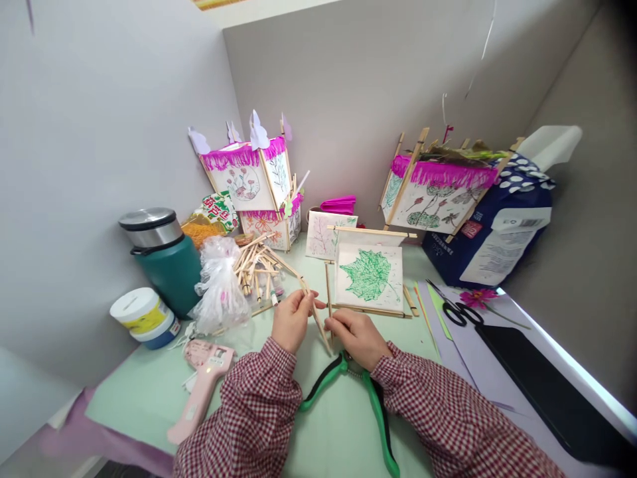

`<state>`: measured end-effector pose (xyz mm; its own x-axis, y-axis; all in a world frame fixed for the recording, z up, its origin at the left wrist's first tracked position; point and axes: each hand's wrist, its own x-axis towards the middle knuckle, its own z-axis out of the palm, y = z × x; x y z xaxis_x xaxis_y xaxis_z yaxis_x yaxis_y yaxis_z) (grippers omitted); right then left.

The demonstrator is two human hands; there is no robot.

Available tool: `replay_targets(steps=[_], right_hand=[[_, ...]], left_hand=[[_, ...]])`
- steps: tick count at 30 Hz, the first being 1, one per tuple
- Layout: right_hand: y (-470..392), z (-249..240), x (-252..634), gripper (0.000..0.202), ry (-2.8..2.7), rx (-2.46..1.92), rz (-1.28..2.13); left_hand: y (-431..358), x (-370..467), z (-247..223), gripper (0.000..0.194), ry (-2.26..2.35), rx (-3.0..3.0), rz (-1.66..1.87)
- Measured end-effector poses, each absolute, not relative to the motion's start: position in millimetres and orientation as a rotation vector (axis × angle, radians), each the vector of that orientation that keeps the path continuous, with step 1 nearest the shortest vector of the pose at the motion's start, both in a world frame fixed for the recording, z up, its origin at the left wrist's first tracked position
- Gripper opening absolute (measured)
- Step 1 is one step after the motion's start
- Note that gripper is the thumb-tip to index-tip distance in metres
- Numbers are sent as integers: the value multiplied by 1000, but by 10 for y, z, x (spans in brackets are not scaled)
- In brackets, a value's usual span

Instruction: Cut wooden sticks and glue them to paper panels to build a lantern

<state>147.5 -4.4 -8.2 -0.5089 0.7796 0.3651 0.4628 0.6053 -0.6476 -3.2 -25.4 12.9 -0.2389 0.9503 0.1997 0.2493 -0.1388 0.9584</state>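
Thin wooden sticks (319,325) are pinched in my left hand (291,320), slanting down toward the table. My right hand (359,337) is closed on another thin wooden stick (328,287), which stands nearly upright beside the first ones. Just behind my hands is a white panel with a green leaf drawing (368,275), with sticks along its top and bottom edges. Green-handled pliers (381,418) lie spread below my right hand, their jaws mostly hidden by it. A heap of loose sticks (256,262) lies beyond my left hand.
To the left stand a pink glue gun (204,385), a white tub (144,317), a teal flask (166,265) and a plastic bag (219,285). Fringed paper lanterns (243,176) stand at the back. On the right are black scissors (460,313), a dark flat slab (542,385) and a blue tissue pack (492,232).
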Motion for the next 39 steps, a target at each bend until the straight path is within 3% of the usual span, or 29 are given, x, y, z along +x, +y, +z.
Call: replay_targets(steps=[10, 20, 26, 30, 39], right_hand=[[-28, -154, 1479, 27, -2320, -1216, 275], [-40, 26, 1597, 25, -2273, -1194, 302], [-439, 305, 1975, 35, -2311, -1539, 233], [-868, 177, 2050, 35, -2407, -1818, 248], [-1040, -56, 2067, 46, -2302, -1752, 459]], left_hand=[[-283, -24, 217, 26, 1410, 964, 1501], [-286, -34, 213, 18, 1408, 894, 1501], [-290, -48, 206, 19, 1386, 917, 1509], [-314, -13, 199, 24, 1337, 1063, 1468], [-306, 34, 114, 29, 1263, 1153, 1303]])
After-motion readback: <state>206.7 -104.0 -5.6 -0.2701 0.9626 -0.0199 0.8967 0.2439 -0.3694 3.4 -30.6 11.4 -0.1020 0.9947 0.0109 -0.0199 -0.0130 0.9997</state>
